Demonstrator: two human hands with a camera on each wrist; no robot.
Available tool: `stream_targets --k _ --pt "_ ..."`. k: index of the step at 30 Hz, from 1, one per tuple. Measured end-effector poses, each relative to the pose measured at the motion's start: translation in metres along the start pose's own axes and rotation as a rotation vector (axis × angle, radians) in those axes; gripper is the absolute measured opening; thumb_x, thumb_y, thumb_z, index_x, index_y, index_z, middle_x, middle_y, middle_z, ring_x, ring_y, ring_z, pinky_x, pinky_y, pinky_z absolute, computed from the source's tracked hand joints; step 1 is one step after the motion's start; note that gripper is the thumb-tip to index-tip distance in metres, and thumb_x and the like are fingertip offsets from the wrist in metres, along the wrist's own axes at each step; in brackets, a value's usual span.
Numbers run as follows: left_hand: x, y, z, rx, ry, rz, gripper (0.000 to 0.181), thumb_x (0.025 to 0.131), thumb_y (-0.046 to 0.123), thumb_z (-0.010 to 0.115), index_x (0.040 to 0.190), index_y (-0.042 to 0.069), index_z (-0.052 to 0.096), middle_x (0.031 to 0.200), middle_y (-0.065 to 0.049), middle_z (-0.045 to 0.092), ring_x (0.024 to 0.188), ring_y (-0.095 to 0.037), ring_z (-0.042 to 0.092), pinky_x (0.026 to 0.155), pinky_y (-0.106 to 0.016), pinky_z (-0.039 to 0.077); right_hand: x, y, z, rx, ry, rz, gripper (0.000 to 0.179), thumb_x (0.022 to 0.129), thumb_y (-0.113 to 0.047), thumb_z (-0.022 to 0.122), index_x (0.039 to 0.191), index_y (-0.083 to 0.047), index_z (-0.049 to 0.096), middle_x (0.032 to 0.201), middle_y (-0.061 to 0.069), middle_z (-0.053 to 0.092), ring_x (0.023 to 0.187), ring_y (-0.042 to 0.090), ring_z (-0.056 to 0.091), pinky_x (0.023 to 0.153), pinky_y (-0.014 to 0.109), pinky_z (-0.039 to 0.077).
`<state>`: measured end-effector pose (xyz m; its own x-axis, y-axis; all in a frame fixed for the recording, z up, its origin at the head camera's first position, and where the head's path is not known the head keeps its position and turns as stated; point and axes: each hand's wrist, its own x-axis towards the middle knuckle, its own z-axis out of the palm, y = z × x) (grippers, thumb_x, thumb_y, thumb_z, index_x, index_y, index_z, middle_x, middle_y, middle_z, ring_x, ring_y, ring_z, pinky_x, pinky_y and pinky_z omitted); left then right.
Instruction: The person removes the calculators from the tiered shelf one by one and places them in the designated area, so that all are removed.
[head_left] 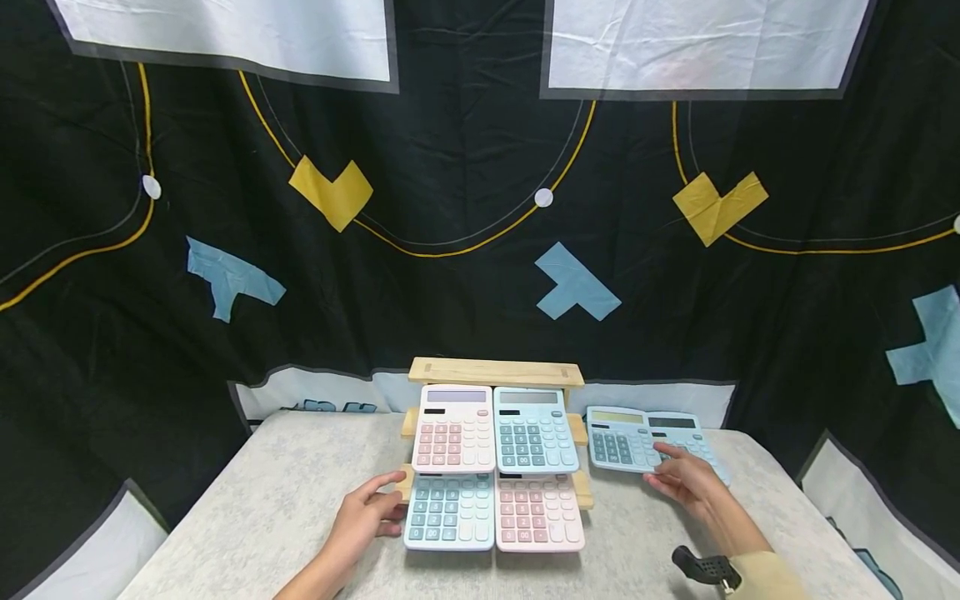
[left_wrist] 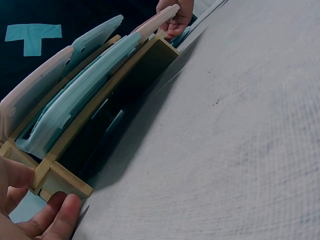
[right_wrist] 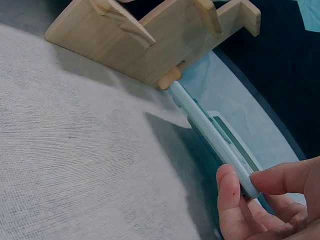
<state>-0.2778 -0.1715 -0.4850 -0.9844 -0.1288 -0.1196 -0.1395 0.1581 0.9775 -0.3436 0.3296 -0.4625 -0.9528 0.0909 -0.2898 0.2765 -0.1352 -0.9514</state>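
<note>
A wooden tiered stand (head_left: 495,372) holds calculators in two rows. On the upper tier are a pink calculator (head_left: 453,429) and a blue one (head_left: 536,431); below them lean another blue calculator (head_left: 450,512) and another pink one (head_left: 540,514). My left hand (head_left: 363,510) grips the stand's left end, thumb and fingers around the wood in the left wrist view. Right of the stand, my right hand (head_left: 692,485) pinches the edge of a light blue calculator (right_wrist: 212,135) between thumb and fingers, tilted above the table. A second light blue calculator (head_left: 672,422) sits behind it, partly hidden by the hand.
The pale grey table (head_left: 300,467) extends around the stand. A dark printed cloth (head_left: 465,300) hangs behind it, with a white lower band (head_left: 660,393) at the table's back edge. A black wristband (head_left: 705,567) is on the right wrist.
</note>
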Motion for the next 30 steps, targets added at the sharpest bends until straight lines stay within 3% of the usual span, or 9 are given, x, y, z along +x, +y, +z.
stream_targets --k 11,19,26,28,30 --pt "0.0 0.0 0.001 0.0 -0.005 -0.002 0.043 0.098 0.018 0.059 0.14 0.006 0.057 0.1 -0.012 0.069 0.082 -0.017 0.069 0.071 -0.036 0.061 0.002 0.006 0.004 -0.031 0.063 0.021 0.071 0.089 0.012 0.051 0.156 0.002 0.028 0.098 0.018 0.062 0.076 0.018 0.073 0.077 0.027 0.061" --pt "-0.001 0.001 0.0 0.01 0.004 -0.01 0.044 0.098 0.018 0.059 0.14 0.005 0.056 0.1 -0.012 0.069 0.082 -0.017 0.068 0.071 -0.037 0.061 -0.001 0.003 0.008 -0.028 0.09 0.009 0.065 0.092 0.01 0.052 0.153 0.009 0.03 0.087 0.012 0.07 0.076 0.015 0.073 0.078 0.027 0.062" --pt "0.0 0.002 0.001 0.01 0.002 -0.005 0.044 0.098 0.018 0.059 0.14 0.006 0.057 0.1 -0.012 0.069 0.082 -0.018 0.068 0.071 -0.037 0.061 -0.001 0.004 0.01 -0.044 0.145 0.005 0.062 0.091 0.011 0.051 0.15 0.013 0.033 0.085 0.011 0.068 0.073 0.015 0.072 0.077 0.029 0.062" --pt "0.0 0.002 0.001 0.012 -0.001 -0.003 0.044 0.098 0.018 0.059 0.14 0.006 0.056 0.1 -0.012 0.069 0.083 -0.018 0.068 0.071 -0.036 0.061 0.0 0.005 0.011 -0.049 0.17 0.002 0.061 0.09 0.012 0.051 0.149 0.014 0.034 0.087 0.014 0.068 0.072 0.015 0.072 0.076 0.029 0.062" --pt "0.0 0.001 0.001 0.011 0.001 -0.006 0.044 0.098 0.018 0.059 0.14 0.006 0.057 0.1 -0.012 0.069 0.083 -0.019 0.068 0.071 -0.036 0.061 0.0 0.006 0.012 -0.054 0.19 -0.001 0.061 0.089 0.013 0.051 0.148 0.015 0.035 0.099 0.026 0.067 0.071 0.015 0.072 0.076 0.029 0.062"
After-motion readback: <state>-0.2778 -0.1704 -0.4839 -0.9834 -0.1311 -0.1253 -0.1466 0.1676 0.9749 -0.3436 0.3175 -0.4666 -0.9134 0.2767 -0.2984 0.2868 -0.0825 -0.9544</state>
